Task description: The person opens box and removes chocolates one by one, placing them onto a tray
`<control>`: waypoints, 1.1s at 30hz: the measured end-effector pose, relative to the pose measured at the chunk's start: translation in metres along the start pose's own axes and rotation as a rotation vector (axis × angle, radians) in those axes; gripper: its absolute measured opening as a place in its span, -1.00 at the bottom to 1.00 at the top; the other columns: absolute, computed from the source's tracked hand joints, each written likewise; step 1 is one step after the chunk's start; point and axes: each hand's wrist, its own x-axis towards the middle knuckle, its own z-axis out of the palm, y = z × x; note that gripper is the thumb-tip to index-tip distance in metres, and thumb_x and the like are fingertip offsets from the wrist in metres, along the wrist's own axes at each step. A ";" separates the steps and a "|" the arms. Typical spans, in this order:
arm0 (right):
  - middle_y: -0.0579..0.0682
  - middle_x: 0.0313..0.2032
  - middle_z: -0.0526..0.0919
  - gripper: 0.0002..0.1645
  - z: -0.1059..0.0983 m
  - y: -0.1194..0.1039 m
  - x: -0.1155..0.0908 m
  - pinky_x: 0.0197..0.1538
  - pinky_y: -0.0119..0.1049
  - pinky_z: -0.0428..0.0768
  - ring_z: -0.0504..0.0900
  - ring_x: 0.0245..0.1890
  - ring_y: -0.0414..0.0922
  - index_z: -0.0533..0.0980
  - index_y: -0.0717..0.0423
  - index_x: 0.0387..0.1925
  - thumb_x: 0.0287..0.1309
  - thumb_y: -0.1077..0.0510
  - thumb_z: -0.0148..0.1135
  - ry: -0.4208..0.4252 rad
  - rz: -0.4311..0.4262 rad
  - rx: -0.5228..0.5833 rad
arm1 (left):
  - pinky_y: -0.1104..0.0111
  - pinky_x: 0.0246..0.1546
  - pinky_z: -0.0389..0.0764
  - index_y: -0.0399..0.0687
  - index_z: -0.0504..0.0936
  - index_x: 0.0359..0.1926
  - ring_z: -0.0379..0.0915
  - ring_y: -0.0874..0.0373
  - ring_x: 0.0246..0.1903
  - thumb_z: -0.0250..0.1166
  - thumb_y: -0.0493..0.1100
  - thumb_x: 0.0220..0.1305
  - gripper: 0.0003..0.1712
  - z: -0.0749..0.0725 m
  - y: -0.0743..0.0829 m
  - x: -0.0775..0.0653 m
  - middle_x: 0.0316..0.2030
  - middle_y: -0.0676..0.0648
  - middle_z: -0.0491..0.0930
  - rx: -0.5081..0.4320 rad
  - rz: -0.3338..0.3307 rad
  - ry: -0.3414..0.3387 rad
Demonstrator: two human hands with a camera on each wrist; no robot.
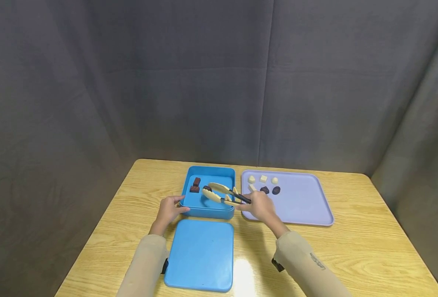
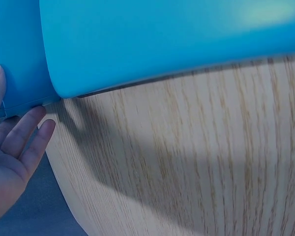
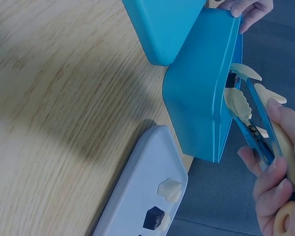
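Two brown chocolates point(image 1: 194, 189) already lie in the box point(image 1: 207, 213), its near-left corner pinched by the left hand point(image 1: 168, 210). The right hand point(image 1: 261, 205) curls its fingers round tongs point(image 1: 212, 195), a dark chocolate point(image 1: 207, 188) between their tips; six pieces point(image 1: 276, 190) remain on the right-hand tray point(image 1: 300, 202).

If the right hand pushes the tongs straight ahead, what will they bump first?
The right hand would probably push the tongs into the brown blocks in the blue box. The tongs might pass above, though; height is unclear.
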 end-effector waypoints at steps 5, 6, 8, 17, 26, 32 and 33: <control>-0.15 -0.77 0.40 -0.42 -0.002 0.005 -0.004 -0.74 -0.39 0.15 0.20 -0.76 -0.25 0.62 0.05 -0.16 -0.27 -0.15 0.42 0.018 -0.003 0.028 | 0.12 -0.02 0.41 -0.31 0.49 0.03 0.32 -0.14 0.06 0.38 -0.22 -0.03 -0.45 0.001 0.000 0.000 0.03 -0.25 0.44 -0.005 -0.004 0.001; -0.14 -0.75 0.41 -0.43 -0.003 0.005 -0.004 -0.74 -0.38 0.16 0.20 -0.75 -0.24 0.62 0.06 -0.16 -0.27 -0.13 0.42 0.024 -0.004 0.031 | 0.12 -0.02 0.41 -0.31 0.49 0.03 0.32 -0.13 0.06 0.38 -0.22 -0.03 -0.45 0.001 0.000 0.000 0.03 -0.25 0.45 -0.004 -0.005 0.001; -0.12 -0.73 0.42 -0.44 -0.005 0.007 -0.006 -0.74 -0.37 0.17 0.21 -0.74 -0.23 0.61 0.06 -0.15 -0.26 -0.11 0.42 0.038 -0.015 0.028 | 0.12 -0.02 0.41 -0.31 0.50 0.03 0.32 -0.13 0.06 0.38 -0.21 -0.03 -0.45 0.001 0.000 0.001 0.04 -0.24 0.44 -0.002 -0.005 0.001; 0.06 -0.34 0.65 -0.44 -0.012 0.015 -0.015 -0.71 -0.34 0.26 0.32 -0.64 -0.21 0.61 0.10 -0.15 -0.26 -0.09 0.43 0.081 -0.042 0.036 | 0.13 -0.02 0.41 -0.30 0.49 0.05 0.32 -0.13 0.06 0.39 -0.21 -0.04 -0.43 0.001 -0.001 0.000 0.04 -0.24 0.44 -0.012 -0.005 0.000; 0.06 -0.41 0.66 -0.45 -0.020 0.028 -0.026 -0.71 -0.34 0.26 0.34 -0.66 -0.18 0.61 0.17 -0.18 -0.26 -0.05 0.44 0.123 -0.034 0.083 | 0.11 0.00 0.39 -0.29 0.49 0.05 0.31 -0.13 0.07 0.37 -0.22 -0.02 -0.44 0.000 0.000 0.000 0.04 -0.24 0.44 -0.006 -0.006 -0.003; 0.02 -0.50 0.63 -0.43 -0.025 0.037 -0.035 -0.73 -0.37 0.18 0.24 -0.74 -0.21 0.60 0.19 -0.15 -0.25 -0.03 0.44 0.142 -0.023 0.098 | 0.11 0.00 0.39 -0.28 0.48 0.06 0.31 -0.13 0.07 0.38 -0.21 -0.02 -0.43 0.000 0.001 -0.001 0.05 -0.23 0.44 -0.005 -0.009 -0.005; 0.00 -0.51 0.62 -0.44 -0.026 0.039 -0.036 -0.73 -0.37 0.16 0.22 -0.75 -0.22 0.60 0.19 -0.15 -0.24 -0.03 0.43 0.143 -0.020 0.096 | 0.11 0.00 0.39 -0.28 0.48 0.06 0.31 -0.13 0.07 0.38 -0.21 -0.02 -0.43 0.000 0.001 -0.001 0.05 -0.23 0.44 -0.004 -0.009 -0.005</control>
